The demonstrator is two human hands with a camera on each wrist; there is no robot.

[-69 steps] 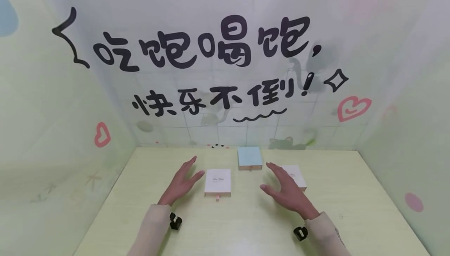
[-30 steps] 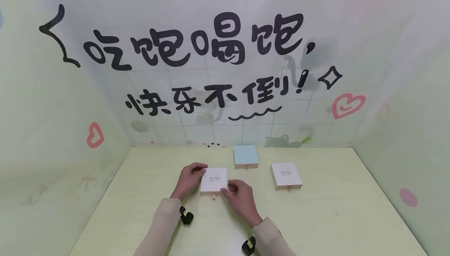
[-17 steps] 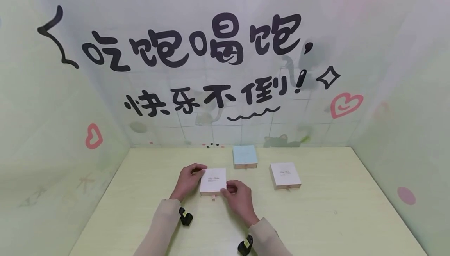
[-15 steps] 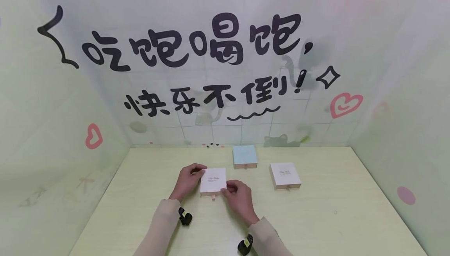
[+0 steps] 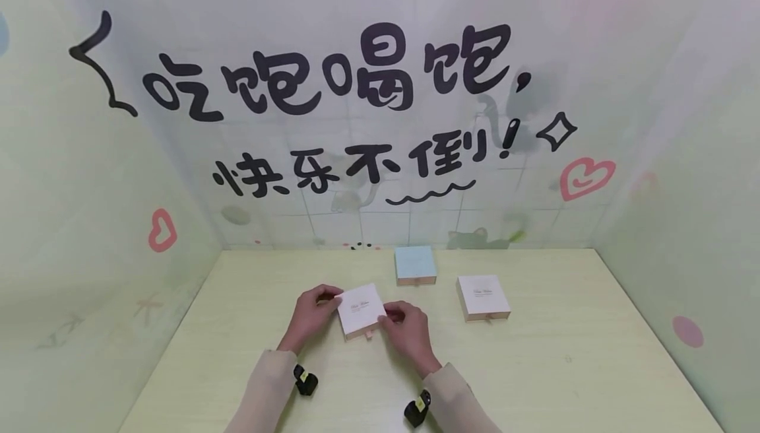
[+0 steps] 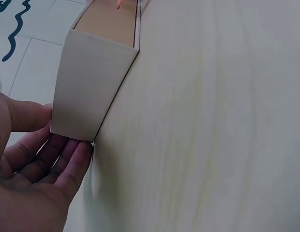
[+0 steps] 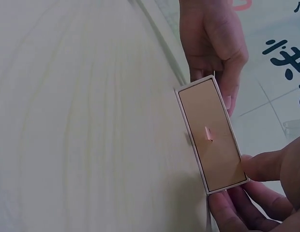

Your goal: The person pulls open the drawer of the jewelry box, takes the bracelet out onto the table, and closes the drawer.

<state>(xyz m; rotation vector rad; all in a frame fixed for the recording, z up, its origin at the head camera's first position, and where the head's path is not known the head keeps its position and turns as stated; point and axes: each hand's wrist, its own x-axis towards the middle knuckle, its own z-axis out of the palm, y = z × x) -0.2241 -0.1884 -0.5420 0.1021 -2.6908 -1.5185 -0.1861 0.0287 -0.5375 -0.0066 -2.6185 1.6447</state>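
Observation:
A white drawer-style box [image 5: 361, 311] with small lettering on its lid sits between my hands, turned askew. Its tan drawer front [image 7: 215, 159] carries a small pink pull tab [image 7: 208, 134], and the drawer looks fully in. My left hand [image 5: 311, 317] grips the box's far left corner, thumb on the lid and fingers beneath the edge in the left wrist view. On the near right corner, my right hand [image 5: 410, 334] pinches the box between thumb and fingers. Whether the box is wholly off the table cannot be told.
A light blue box [image 5: 415, 263] stands at the back of the pale wooden table [image 5: 570, 354], near the printed backdrop [image 5: 380, 129]. To the right lies a second white box [image 5: 483, 296] with a tab at its front. Printed curtains flank both sides of the table.
Both hands came from apart to hold the left white box. Over the last half second it has turned counterclockwise, its left side swinging nearer to me. The other two boxes stayed put.

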